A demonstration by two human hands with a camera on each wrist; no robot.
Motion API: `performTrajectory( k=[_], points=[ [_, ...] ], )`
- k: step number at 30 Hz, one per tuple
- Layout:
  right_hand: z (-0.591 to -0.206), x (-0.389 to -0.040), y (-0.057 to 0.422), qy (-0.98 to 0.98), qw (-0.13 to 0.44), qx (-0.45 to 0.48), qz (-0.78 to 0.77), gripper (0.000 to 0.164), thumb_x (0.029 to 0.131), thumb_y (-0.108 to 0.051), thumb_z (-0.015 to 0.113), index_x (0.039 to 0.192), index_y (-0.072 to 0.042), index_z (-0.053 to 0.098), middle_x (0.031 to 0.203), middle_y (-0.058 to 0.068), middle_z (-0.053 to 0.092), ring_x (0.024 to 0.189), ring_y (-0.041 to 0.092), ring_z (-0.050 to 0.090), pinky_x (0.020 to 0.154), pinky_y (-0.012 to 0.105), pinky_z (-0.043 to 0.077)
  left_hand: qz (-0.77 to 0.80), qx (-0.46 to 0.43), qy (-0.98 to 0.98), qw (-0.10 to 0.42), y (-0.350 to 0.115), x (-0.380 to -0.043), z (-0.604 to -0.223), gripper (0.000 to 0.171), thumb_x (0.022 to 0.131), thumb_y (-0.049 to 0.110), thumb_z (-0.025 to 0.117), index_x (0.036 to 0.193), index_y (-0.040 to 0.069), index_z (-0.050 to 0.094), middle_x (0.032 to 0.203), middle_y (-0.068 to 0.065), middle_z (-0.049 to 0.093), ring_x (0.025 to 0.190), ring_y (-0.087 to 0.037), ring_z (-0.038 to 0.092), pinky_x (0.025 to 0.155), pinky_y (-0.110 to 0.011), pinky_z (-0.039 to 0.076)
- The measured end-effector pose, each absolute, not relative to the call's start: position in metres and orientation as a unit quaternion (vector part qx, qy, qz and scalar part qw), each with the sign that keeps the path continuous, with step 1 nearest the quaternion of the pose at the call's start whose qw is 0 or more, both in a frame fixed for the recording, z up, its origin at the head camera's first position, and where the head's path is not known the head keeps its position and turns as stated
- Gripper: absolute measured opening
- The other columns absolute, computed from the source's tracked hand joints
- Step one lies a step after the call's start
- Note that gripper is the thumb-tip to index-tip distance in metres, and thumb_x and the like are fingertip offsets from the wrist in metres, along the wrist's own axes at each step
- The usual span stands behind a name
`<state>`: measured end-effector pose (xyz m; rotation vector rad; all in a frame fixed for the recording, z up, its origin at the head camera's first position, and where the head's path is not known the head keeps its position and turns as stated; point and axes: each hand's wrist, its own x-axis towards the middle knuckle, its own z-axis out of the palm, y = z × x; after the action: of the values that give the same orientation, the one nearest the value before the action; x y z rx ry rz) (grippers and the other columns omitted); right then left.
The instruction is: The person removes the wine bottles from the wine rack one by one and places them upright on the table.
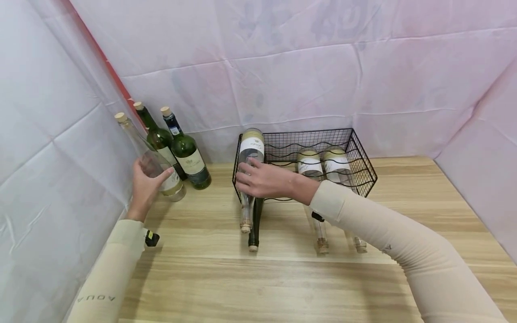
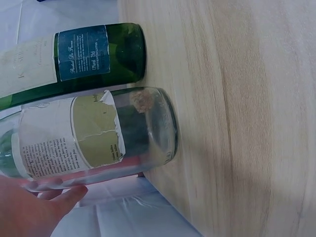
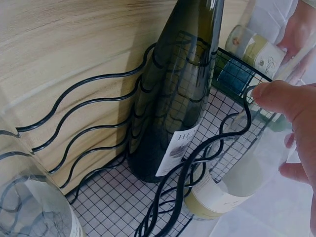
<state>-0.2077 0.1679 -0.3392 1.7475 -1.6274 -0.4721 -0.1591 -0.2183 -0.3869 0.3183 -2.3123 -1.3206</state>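
My left hand [image 1: 146, 184] holds a clear glass wine bottle [image 1: 173, 183] around its body; the bottle is corked, leans slightly and has its base at the tabletop in the left wrist view. At the left end of a black wire wine rack [image 1: 308, 131], my right hand [image 1: 266, 180] grips another clear wine bottle [image 1: 252, 146], its fingers and thumb on either side of the glass. That bottle lies along the rack with its corked neck toward me. Below it rests a dark green bottle [image 3: 173, 98], neck also pointing toward me.
Two clear bottles [image 1: 310, 165] [image 1: 336, 164] lie in the rack's right half, necks jutting over its front. Beside the left-hand bottle stand two corked green bottles [image 1: 190, 162] [image 1: 158, 138]. White sheeting [image 1: 282, 89] hangs behind the wooden table [image 1: 282, 287] and at both sides.
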Motion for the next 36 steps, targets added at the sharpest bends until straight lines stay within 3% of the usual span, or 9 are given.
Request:
performTrajectory(
  k=[7, 14, 22, 30, 36],
  points=[
    [-0.338, -0.206, 0.169, -0.635, 0.334, 0.670, -0.193, 0.021, 0.096, -0.010, 0.045, 0.115, -0.006, 0.052, 0.113, 0.014, 0.056, 0.113, 0.038, 0.049, 0.091, 0.053, 0.048, -0.480, 0.110, -0.839, 0.233, -0.218, -0.155, -0.386, 0.106, 0.074, 0.046, 0.078, 0.151, 0.026, 0.007, 0.151, -0.001, 0.028, 0.130, -0.022, 0.033, 0.107, -0.043, 0.032],
    [-0.335, -0.206, 0.171, -0.638, 0.331, 0.669, -0.188, 0.019, 0.098, -0.009, 0.043, 0.116, -0.007, 0.049, 0.113, 0.013, 0.055, 0.113, 0.038, 0.048, 0.089, 0.051, 0.048, -0.477, 0.108, -0.835, 0.252, -0.218, -0.152, -0.387, 0.105, 0.074, 0.044, 0.078, 0.151, 0.028, 0.008, 0.151, 0.000, 0.027, 0.131, -0.019, 0.031, 0.109, -0.042, 0.030],
    [-0.319, -0.206, 0.176, -0.666, 0.308, 0.661, -0.156, 0.031, 0.092, -0.005, 0.051, 0.122, -0.007, 0.047, 0.119, 0.018, 0.054, 0.112, 0.040, 0.047, 0.087, 0.049, 0.050, -0.480, 0.085, -0.828, 0.279, -0.201, -0.137, -0.370, 0.101, 0.077, 0.036, 0.078, 0.151, 0.022, 0.011, 0.152, -0.006, 0.025, 0.133, -0.021, 0.029, 0.109, -0.045, 0.029],
    [-0.305, -0.209, 0.181, -0.684, 0.322, 0.650, -0.072, 0.025, 0.096, -0.004, 0.034, 0.115, -0.002, 0.051, 0.113, 0.019, 0.055, 0.102, 0.035, 0.050, 0.082, 0.043, 0.051, -0.421, 0.053, -0.842, 0.332, -0.212, -0.143, -0.383, 0.097, 0.076, 0.038, 0.077, 0.149, 0.028, 0.015, 0.152, 0.004, 0.025, 0.134, -0.013, 0.027, 0.109, -0.043, 0.031],
    [-0.293, -0.207, 0.189, -0.716, 0.319, 0.621, -0.032, 0.026, 0.092, -0.017, 0.050, 0.114, -0.003, 0.053, 0.112, 0.018, 0.056, 0.099, 0.032, 0.050, 0.068, 0.036, 0.057, -0.397, 0.038, -0.834, 0.382, -0.210, -0.140, -0.382, 0.093, 0.075, 0.033, 0.077, 0.149, 0.022, 0.020, 0.152, 0.001, 0.024, 0.134, -0.017, 0.025, 0.108, -0.043, 0.029]
  ],
)
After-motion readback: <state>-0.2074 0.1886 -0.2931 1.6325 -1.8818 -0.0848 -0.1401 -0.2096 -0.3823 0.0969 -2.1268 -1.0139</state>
